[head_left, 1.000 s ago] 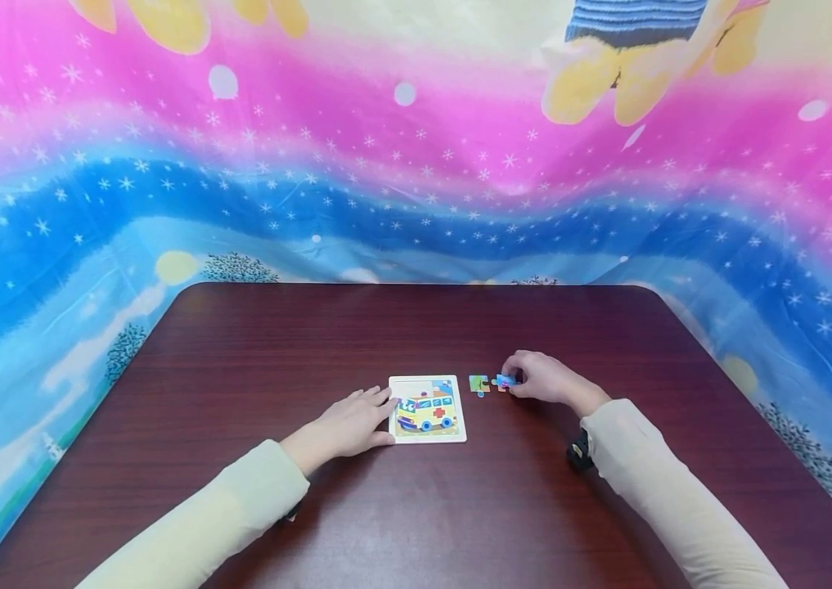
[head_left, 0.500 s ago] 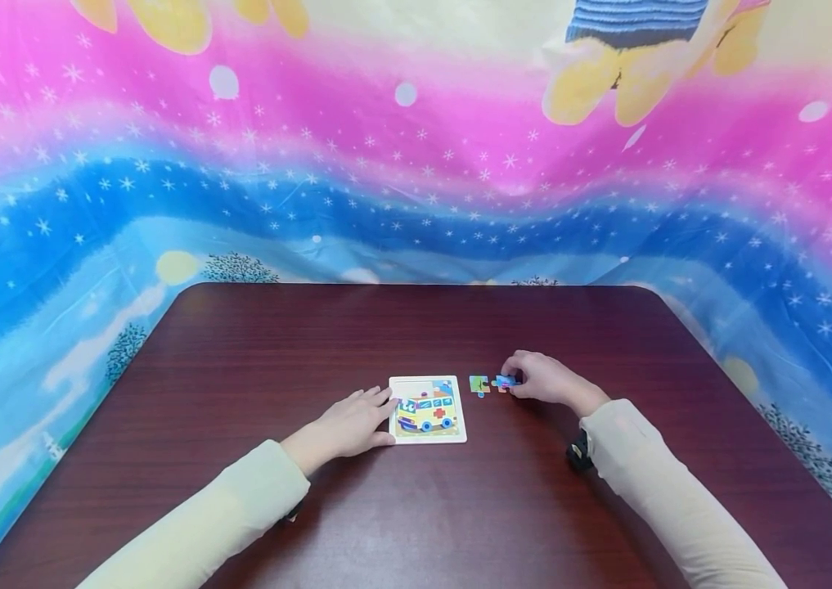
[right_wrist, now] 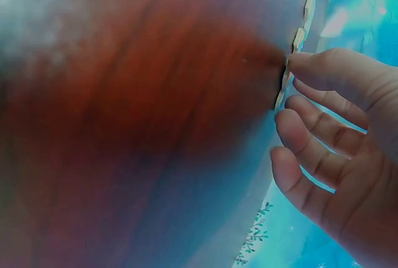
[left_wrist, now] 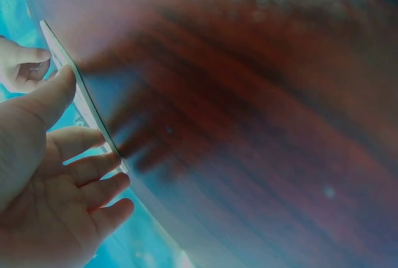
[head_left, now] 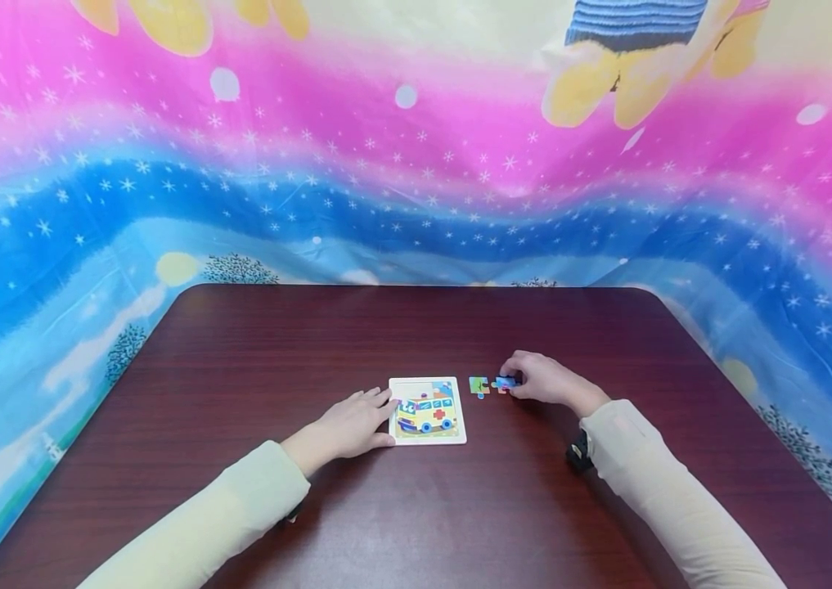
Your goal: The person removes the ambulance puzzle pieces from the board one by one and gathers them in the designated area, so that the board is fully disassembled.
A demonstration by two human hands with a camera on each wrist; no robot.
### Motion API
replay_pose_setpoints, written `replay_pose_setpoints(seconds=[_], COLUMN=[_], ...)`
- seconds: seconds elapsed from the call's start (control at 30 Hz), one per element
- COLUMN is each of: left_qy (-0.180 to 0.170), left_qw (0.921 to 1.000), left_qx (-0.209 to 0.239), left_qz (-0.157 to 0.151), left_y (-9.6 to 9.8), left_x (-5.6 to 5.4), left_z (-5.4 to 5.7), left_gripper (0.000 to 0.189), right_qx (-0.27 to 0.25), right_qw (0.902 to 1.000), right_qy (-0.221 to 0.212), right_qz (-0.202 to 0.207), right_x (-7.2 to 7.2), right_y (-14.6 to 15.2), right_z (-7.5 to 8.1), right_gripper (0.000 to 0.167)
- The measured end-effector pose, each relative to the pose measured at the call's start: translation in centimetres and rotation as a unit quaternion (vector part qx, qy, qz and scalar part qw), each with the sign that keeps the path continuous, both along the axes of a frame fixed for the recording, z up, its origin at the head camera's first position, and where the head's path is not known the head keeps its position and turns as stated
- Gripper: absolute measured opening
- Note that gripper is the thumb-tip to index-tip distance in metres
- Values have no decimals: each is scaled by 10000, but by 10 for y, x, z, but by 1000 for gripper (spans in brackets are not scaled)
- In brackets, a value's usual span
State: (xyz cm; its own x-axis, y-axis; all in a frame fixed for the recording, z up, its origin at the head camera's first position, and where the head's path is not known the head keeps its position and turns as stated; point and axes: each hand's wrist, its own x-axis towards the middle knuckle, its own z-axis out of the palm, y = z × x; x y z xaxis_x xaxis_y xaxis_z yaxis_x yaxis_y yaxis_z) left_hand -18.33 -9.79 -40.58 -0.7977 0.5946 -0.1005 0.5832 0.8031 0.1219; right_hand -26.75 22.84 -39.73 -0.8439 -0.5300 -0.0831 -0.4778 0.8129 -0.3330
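Pinching a blue puzzle piece (head_left: 505,382), right hand (head_left: 546,379) unmoved; left hand (head_left: 348,424), fingers loosely spread, touches tray (head_left: 429,442); gap (head_left: 411,391) still unfilled.

Count, now. Hands: 2, left hand (head_left: 349,424) and right hand (head_left: 544,380). Puzzle tray (head_left: 413,390): 1. Loose pieces visible: 2, one green piece (head_left: 478,385), one blue piece (head_left: 505,383). Sleeves: 2, left sleeve (head_left: 209,515) and right sleeve (head_left: 666,483). Counter (head_left: 423,523): 1. Patterned cloth (head_left: 386,176): at least 1, seams unclear.
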Motion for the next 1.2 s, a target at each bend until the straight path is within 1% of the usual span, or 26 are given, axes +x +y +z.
replay_pose_setpoints(seconds=[0.1, 0.23, 0.33, 0.43, 0.67, 0.77, 0.9, 1.1, 1.2], left_qy=[-1, -1, 16, 13, 39, 27, -11, -22, -7], left_qw=[10000, 10000, 10000, 10000, 10000, 10000, 10000, 10000, 10000], left_qx=[-26, -19, -12, -15, 9, 10, 13, 18, 8], left_qz=[17, 26, 18, 22, -23, -19, 19, 19, -4], left_y=[0, 0, 0, 0, 0, 0, 0, 1, 1], left_x=[0, -1, 0, 0, 0, 0, 1, 1, 1], left_z=[0, -1, -1, -1, -1, -1, 0, 1, 2], left_gripper=[60, 60, 60, 60, 59, 60, 60, 59, 59], right_qx=[-80, -157, -191, -241, -289, -223, -136, -104, -37], right_qw=[9999, 9995, 9991, 9988, 9975, 9975, 9973, 9939, 9932], right_qy=[-5, 95, 179, 162, 31, -36, -152, -150, -120], right_qz=[75, 241, 336, 389, 638, 664, 705, 1089, 1154], right_x=[-2, -4, -3, 0, 9, 11, 13, 13, 13], right_y=[-1, -6, -16, -29, -61, -70, -79, -88, -92], right_z=[6, 16, 23, 27, 21, 18, 14, 8, 5], right_gripper=[29, 31, 32, 33, 36, 36, 32, 25, 23])
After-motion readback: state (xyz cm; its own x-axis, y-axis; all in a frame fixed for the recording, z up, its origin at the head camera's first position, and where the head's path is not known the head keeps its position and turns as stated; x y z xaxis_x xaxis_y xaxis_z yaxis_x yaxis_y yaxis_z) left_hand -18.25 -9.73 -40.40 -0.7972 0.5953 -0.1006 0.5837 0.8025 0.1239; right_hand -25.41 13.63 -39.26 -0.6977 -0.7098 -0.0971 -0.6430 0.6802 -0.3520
